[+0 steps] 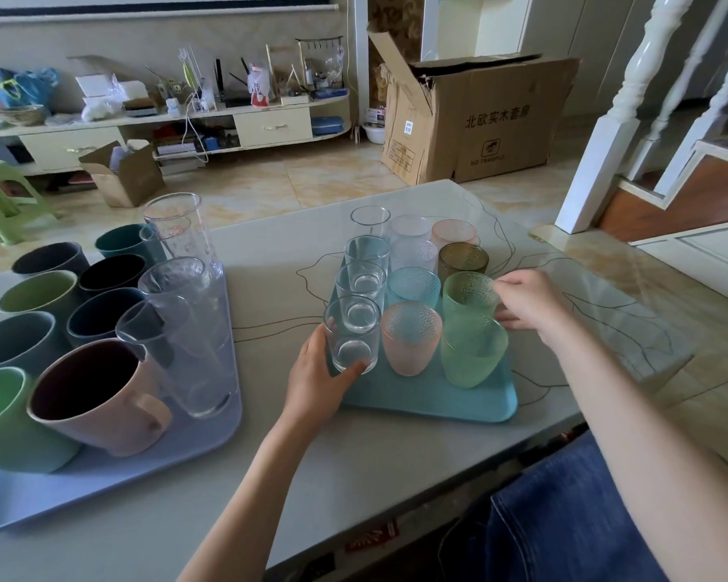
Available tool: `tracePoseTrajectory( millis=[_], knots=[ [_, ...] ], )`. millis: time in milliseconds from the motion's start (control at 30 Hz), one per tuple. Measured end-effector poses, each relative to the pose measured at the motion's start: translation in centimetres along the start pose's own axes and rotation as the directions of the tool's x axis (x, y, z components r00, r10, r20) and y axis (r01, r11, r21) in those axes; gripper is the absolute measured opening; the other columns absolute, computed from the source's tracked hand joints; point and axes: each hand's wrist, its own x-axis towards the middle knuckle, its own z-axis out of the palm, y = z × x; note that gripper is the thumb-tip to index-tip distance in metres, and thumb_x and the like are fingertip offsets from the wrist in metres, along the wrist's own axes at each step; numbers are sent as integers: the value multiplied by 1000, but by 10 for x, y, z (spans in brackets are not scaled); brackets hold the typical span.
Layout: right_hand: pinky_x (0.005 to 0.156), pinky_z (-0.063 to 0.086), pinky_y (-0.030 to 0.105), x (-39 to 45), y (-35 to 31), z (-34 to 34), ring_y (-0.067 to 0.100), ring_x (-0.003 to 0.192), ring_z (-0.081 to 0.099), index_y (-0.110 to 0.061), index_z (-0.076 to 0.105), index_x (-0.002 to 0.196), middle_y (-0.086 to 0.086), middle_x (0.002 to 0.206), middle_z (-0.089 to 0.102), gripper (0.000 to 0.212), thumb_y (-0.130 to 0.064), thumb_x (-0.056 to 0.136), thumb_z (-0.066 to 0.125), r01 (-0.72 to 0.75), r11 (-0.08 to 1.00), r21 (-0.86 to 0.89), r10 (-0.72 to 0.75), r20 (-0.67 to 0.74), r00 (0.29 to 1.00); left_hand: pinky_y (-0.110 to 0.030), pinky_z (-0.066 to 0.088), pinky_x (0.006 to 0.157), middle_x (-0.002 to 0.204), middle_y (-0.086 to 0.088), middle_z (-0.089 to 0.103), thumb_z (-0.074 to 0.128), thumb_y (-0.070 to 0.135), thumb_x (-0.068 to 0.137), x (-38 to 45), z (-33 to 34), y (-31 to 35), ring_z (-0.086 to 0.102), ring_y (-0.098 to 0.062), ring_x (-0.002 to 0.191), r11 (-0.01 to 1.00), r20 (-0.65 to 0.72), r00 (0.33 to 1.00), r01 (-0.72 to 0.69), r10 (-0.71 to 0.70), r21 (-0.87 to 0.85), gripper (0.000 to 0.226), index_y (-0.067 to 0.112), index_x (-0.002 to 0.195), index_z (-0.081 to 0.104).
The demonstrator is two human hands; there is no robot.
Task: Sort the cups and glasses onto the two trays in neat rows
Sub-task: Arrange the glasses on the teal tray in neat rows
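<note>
On the near side of the table (396, 464), the lilac tray (102, 489) carries mugs in rows, the pink mug (97, 396) nearest, with tall clear tumblers (186, 329) beside them; these lean in the wide-angle view, so their stability cannot be judged.

On the teal tray (429, 399), the nearest clear glass (352, 333) is gripped by the left hand (320, 371), thumb across its base. This glass stands at the tray's left edge; a tip off the rim is judged possible if it is pushed outward.

The pink textured glass (411, 338) stands just beside it, so contact could be caused by any sideways shift.

Farther back, a green textured glass (469, 302) is pinched at the rim by the right hand (526, 304). It appears seated in a second green glass (473, 350); jamming or joint lifting is judged a risk.
</note>
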Motion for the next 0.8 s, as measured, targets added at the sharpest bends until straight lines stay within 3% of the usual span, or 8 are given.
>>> tracePoseTrajectory(
  millis=[67, 133, 300, 400, 467, 567, 667, 800],
  knots=[
    [32, 40, 12, -1, -2, 3, 19, 50, 52, 17, 47, 122, 44, 109, 53, 37, -7, 94, 44, 23, 999, -30, -23, -15, 1000, -22, 35, 81, 121, 2, 55, 72, 32, 78, 0, 1, -1, 53, -15, 110, 1000, -9, 1000, -3, 3, 15, 58, 23, 129, 45],
    [32, 40, 13, 3, 1, 5, 21, 50, 50, 18, 48, 119, 30, 84, 51, 36, -5, 92, 44, 23, 999, -31, -23, -17, 1000, -22, 36, 82, 117, 5, 55, 72, 32, 78, -1, 2, -1, 53, -17, 111, 1000, -19, 1000, -7, 8, 20, 57, 22, 128, 46],
    [48, 47, 24, 4, 2, 5, 25, 56, 55, 16, 50, 118, 22, 82, 49, 35, -8, 92, 46, 23, 999, -34, -23, -3, 1000, -21, 35, 84, 109, 15, 46, 73, 30, 78, -2, 1, 2, 52, -14, 113, 1000, -23, 1000, -20, 20, -5, 58, 22, 129, 46],
    [54, 45, 26, 5, 1, 4, 23, 58, 52, 15, 58, 101, 17, 81, 48, 29, -9, 90, 46, 33, 998, -44, -34, -13, 999, -22, 39, 86, 110, 18, 49, 76, 29, 75, -2, 1, 1, 53, -10, 112, 999, 5, 1000, -26, 26, -35, 62, 26, 129, 45],
    [59, 42, 30, 7, -1, 3, 20, 70, 42, 18, 57, 98, 40, 91, 55, 30, -8, 88, 46, 87, 993, -81, -93, -67, 993, -20, 45, 89, 115, 18, 55, 75, 23, 68, 0, -4, -1, 55, -4, 112, 977, 108, 994, 9, 14, -213, 72, 29, 131, 42],
    [87, 52, 50, 11, -13, -3, 42, 89, 56, 10, 56, 117, 28, 121, 59, 39, -17, 89, 49, 139, 982, -127, -156, -139, 978, -22, 42, 96, 120, 3, 57, 53, 11, 62, 12, -17, 0, 53, -13, 113, 809, 254, 963, 218, -88, -545, 93, 16, 148, 19],
    [95, 48, 50, 25, -24, -6, 28, 107, 53, -11, 50, 129, 10, 131, 54, 44, -29, 89, 50, 108, 985, -136, -126, -125, 984, -31, 33, 108, 127, -10, 54, 55, 14, 75, 36, -29, 5, 49, -23, 121, 640, 275, 942, 332, -191, -693, 73, 8, 143, 29],
    [96, 42, 39, 43, -27, 1, 31, 117, 49, -10, 45, 132, 12, 135, 50, 45, -29, 91, 50, 97, 984, -150, -114, -112, 987, -33, 39, 103, 123, -7, 56, 44, 24, 98, 75, -33, 16, 52, -24, 117, 791, 193, 960, 277, -203, -546, 29, 17, 125, 50]
  ],
)
